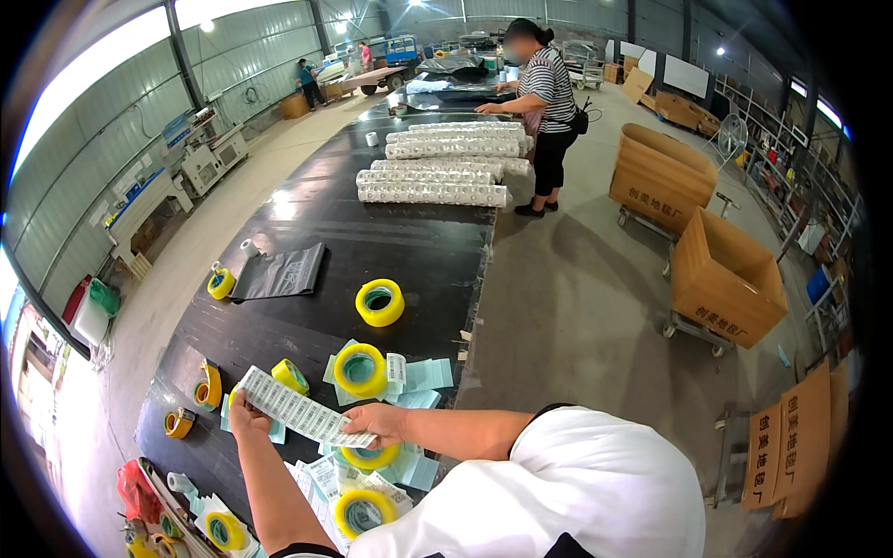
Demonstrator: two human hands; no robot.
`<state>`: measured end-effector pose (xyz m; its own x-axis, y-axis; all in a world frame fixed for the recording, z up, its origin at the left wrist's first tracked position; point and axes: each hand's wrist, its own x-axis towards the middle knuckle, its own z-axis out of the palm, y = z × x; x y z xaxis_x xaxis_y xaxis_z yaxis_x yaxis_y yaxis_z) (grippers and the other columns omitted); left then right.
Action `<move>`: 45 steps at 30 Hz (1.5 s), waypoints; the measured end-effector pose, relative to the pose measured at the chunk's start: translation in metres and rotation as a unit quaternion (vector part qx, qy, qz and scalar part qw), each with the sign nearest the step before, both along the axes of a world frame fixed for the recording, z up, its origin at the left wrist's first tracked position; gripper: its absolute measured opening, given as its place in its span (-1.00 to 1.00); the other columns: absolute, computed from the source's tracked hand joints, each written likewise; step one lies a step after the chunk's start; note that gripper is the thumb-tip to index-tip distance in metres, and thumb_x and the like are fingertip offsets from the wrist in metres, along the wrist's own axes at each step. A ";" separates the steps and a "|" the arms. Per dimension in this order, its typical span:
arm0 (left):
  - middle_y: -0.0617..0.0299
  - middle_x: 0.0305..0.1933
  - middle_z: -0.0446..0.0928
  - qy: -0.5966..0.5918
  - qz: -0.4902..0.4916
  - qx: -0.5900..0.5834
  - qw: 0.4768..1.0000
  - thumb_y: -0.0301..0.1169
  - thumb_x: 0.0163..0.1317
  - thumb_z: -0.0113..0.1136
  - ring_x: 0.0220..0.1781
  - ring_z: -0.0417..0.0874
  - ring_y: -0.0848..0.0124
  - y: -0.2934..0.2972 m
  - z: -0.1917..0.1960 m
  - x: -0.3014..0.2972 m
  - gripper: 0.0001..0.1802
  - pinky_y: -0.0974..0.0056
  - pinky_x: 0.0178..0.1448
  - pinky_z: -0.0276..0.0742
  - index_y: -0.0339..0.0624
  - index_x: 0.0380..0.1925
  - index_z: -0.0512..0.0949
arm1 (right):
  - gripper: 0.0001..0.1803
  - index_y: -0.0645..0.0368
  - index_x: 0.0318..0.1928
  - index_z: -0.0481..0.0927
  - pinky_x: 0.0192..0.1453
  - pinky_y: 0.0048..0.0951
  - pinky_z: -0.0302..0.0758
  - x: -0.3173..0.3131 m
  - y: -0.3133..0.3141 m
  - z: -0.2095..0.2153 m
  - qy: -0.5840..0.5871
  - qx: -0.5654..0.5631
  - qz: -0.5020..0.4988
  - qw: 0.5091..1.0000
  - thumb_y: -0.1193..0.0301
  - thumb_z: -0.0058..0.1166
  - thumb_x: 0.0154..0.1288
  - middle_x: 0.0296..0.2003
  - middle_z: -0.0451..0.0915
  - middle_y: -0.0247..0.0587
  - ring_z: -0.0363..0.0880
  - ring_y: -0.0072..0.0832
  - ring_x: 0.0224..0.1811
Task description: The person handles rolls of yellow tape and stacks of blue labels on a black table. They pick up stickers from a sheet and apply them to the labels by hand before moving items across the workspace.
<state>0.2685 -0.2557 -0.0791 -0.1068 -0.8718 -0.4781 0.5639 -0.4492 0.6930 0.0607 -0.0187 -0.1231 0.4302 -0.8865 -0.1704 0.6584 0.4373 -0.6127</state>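
A long, smooth-topped black worktable [321, 219] runs through a metal-walled workshop, its breadth presumably suiting goods that must lie flat. At right, tall, open-topped brown cardboard cartons [716, 288] stand on wheeled metal trolleys [693, 333], likely so that heavy loads can be rolled. A co-worker in a black-and-white striped shirt [551, 93] stands at the table's right edge, beside pale, patterned cylinders in clear wrapping [433, 193], laid parallel, perhaps to save space. A flat, dark-grey plastic bag [279, 272] lies toward the table's left side.

In the foreground, a long white paper strip of printed labels [302, 409] is stretched above the near end of the table, its faces turned up toward the wearer. The left hand [247, 417] pinches the upper-left end and the right hand [377, 423] grips the lower-right end, a hold that seems to keep the strip straight. Around it, thick yellow rings of tape [379, 377] rest on pale-blue paper slips [428, 374], apparently as weights.
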 end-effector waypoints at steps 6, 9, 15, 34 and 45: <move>0.14 -0.10 0.67 0.015 -0.008 -0.012 1.000 -0.27 0.46 -0.01 -0.05 0.70 0.21 -0.007 -0.014 0.018 -0.71 -0.04 0.13 0.60 -0.27 -0.07 0.53 | -0.67 0.22 0.19 0.48 -0.45 -0.68 0.48 0.006 0.002 0.011 0.029 0.013 -0.012 0.999 0.47 -0.03 0.46 -0.14 0.66 -0.29 0.59 -0.72 -0.42; 0.13 -0.09 0.66 0.008 0.008 -0.023 1.000 -0.29 0.47 -0.01 -0.03 0.70 0.18 -0.003 -0.007 0.026 -0.70 -0.06 0.16 0.59 -0.29 -0.03 0.52 | -0.63 0.24 0.20 0.47 -0.12 -0.58 0.56 0.015 -0.004 -0.002 0.050 -0.022 0.021 0.998 0.45 0.03 0.43 -0.06 0.65 -0.26 0.63 -0.63 -0.16; 0.03 0.06 0.63 0.113 -0.059 -0.118 0.985 -0.34 0.45 -0.02 0.11 0.65 0.11 0.059 0.034 0.037 -0.65 -0.07 0.27 0.53 -0.33 0.09 0.50 | -0.17 0.28 0.39 0.26 0.48 -0.33 0.17 0.017 -0.016 0.036 0.241 -0.191 0.111 0.945 0.16 0.32 0.25 0.33 0.35 -0.08 0.26 -0.36 0.42; 0.03 0.16 0.56 0.171 -0.022 -0.133 0.976 -0.35 0.45 -0.02 0.16 0.62 0.24 0.213 0.018 0.159 -0.64 0.09 0.22 0.57 -0.26 0.17 0.41 | -0.59 0.27 0.20 0.43 0.16 -0.36 0.55 0.143 -0.036 0.023 0.274 -0.045 0.180 0.944 0.48 0.12 0.37 0.05 0.61 -0.19 0.61 -0.46 0.04; 0.17 0.05 0.55 -0.259 -0.050 -0.179 0.948 -0.75 0.22 0.01 -0.02 0.59 0.49 0.135 -0.067 0.138 -0.15 0.41 0.06 0.51 -0.26 0.50 -0.04 | -0.47 0.33 0.26 0.36 0.01 -0.42 0.57 0.156 -0.108 -0.026 0.312 -0.089 0.029 0.946 0.48 0.18 0.32 0.04 0.58 -0.09 0.59 -0.50 -0.02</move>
